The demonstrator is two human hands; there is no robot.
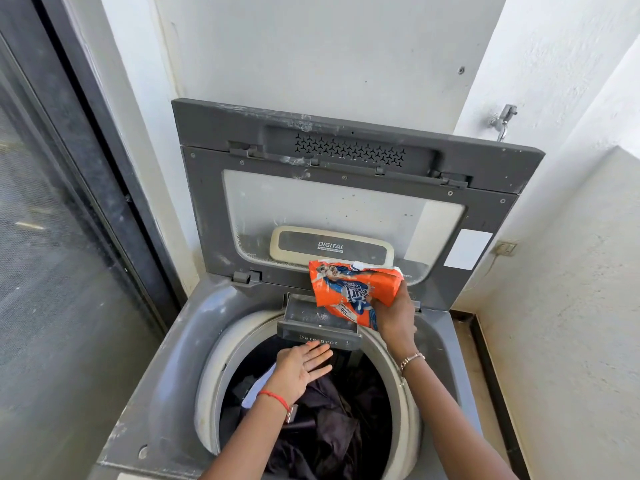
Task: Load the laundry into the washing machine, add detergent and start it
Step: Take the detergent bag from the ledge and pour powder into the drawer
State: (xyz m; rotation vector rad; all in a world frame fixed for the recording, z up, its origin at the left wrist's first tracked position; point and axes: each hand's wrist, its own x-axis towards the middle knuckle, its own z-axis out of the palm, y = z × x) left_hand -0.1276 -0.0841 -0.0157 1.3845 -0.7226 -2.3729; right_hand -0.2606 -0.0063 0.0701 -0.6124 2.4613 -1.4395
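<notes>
My right hand (394,315) grips the detergent packet (349,289) tilted over the open detergent drawer (311,317); my left hand (301,367), fingers flat, touches its front above the laundry (325,420). I should pour slowly, mouth low.

home laundry corner, top-load washing machine (166,358), wall tap (503,119)
</notes>
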